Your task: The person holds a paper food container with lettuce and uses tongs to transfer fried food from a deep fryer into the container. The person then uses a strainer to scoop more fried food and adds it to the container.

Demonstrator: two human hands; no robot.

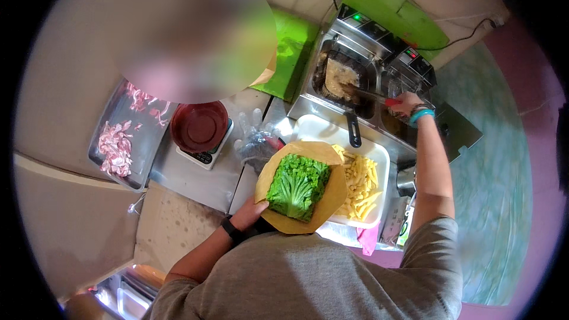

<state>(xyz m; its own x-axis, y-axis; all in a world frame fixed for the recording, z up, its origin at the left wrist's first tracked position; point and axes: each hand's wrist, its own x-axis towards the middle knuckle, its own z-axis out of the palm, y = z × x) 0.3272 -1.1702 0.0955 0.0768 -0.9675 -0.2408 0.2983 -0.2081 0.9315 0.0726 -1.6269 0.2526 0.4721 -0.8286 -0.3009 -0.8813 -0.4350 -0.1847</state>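
At the lower middle, my left hand (253, 210) grips the left rim of a round tan plate or shallow bowl (336, 195). Green leaf lettuce (298, 186) lies in it, ruffled edges toward the far side. My right hand (406, 104) is closed round the red handle of a long dark utensil (376, 95), whose exact kind I cannot make out. Its far end reaches into the left well of a steel double fryer (302, 104). Golden-brown food (341, 77) sits there in a fry basket with a black handle (354, 129), under the utensil's tip.
A white tray of pale fries (361, 184) stands partly behind the plate. Left of it are a clear plastic bag (258, 142), a brown bowl (198, 127) on a scale (198, 157), and a metal tray (142, 160) of raw meat strips. A blurred patch hides the upper left.
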